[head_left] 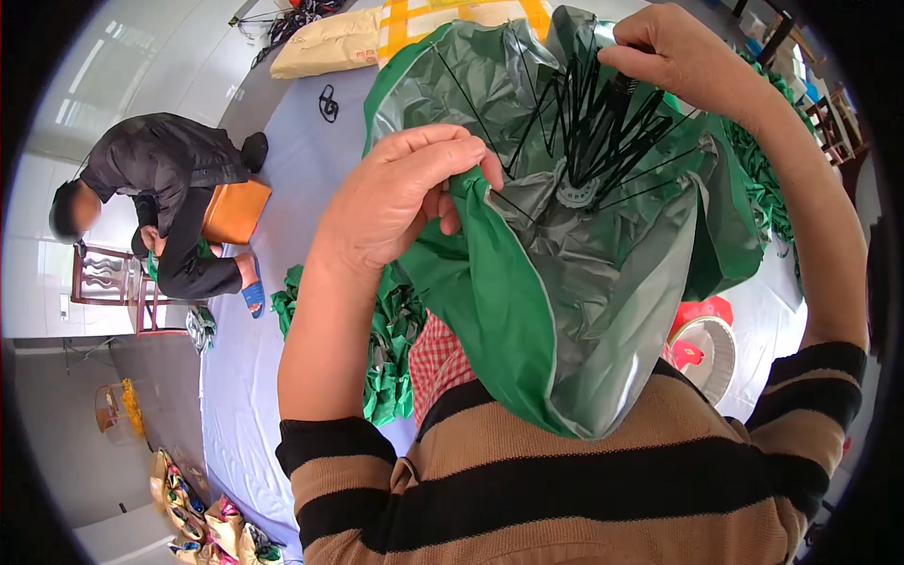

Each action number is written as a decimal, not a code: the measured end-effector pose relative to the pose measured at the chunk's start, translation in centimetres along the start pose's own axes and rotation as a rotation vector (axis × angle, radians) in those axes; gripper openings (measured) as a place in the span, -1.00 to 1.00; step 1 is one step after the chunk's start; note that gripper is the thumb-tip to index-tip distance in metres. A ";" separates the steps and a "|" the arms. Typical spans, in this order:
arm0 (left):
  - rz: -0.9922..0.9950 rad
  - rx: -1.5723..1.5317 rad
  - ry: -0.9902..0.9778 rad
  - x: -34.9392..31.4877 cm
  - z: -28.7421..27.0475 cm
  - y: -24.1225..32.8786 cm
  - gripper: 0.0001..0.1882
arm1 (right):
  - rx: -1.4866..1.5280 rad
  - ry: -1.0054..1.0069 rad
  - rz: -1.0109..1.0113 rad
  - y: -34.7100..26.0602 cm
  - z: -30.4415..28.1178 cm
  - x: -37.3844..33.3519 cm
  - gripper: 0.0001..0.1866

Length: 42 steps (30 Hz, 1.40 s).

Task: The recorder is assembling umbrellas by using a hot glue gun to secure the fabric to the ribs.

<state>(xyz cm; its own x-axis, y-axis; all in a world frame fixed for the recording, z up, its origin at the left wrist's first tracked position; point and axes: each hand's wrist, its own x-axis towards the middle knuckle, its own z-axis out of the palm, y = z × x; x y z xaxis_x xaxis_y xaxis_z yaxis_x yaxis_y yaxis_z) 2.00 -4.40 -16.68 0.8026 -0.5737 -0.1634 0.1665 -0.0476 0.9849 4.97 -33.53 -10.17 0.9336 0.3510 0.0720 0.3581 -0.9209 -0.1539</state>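
In front of me hangs a partly spread umbrella canopy (603,292), green outside and silver inside. A bundle of thin black umbrella ribs (589,122) stands in its middle, and several ribs fan out to the cloth. My left hand (405,193) pinches a corner of the canopy's edge between thumb and fingers, beside a rib's end. Above the bundle's right side, my right hand (687,56) is closed with thumb and forefinger together. Whatever it pinches is too small or hidden to make out.
A seated person (174,179) in dark clothes works at the left with green cloth. Green canopies lie piled below my left arm (391,348) and at the far right (763,179). A taped carton (405,28), a tan sack (325,45) and a white basket (720,358) stand around.
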 end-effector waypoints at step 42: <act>0.381 0.586 0.227 -0.6 7.6 -4.8 -0.82 | 0.307 0.049 0.211 4.7 6.6 -2.3 -0.58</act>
<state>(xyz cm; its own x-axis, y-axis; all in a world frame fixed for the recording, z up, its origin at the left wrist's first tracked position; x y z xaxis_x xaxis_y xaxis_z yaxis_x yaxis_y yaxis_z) -3.66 -10.09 -20.86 0.8530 -0.4574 0.2515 -0.4307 -0.3446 0.8341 4.53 -37.53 -17.60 0.9882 0.1438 0.0534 0.1522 -0.8755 -0.4586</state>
